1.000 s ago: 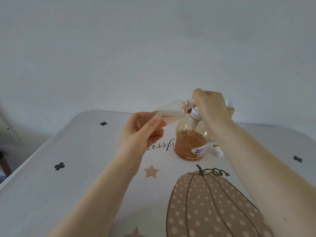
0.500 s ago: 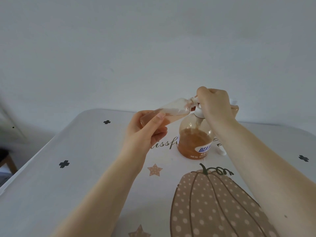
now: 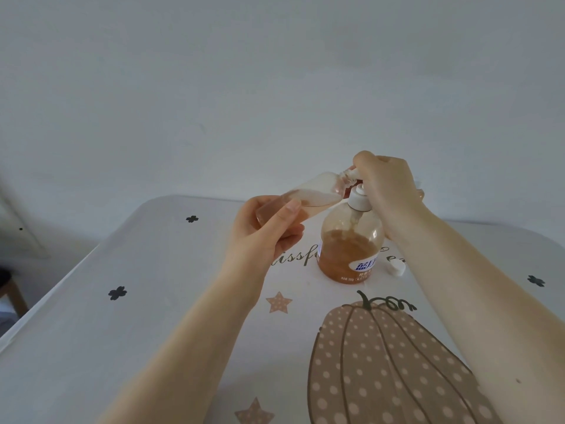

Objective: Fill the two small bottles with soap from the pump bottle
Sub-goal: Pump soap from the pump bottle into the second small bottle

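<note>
Fingers (image 3: pixel 287 214) of the left hand (image 3: pixel 263 237) grip a tilted small bottle (image 3: pixel 305 198) at the spout.
Right hand (image 3: pixel 386 182) curls over the pump bottle (image 3: pixel 350 240); pressing comes next.

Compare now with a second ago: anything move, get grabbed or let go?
No real change. The left hand still holds the small bottle tilted with its mouth at the spout; the right hand still covers the pump bottle head. The white cap still lies on the table.
</note>
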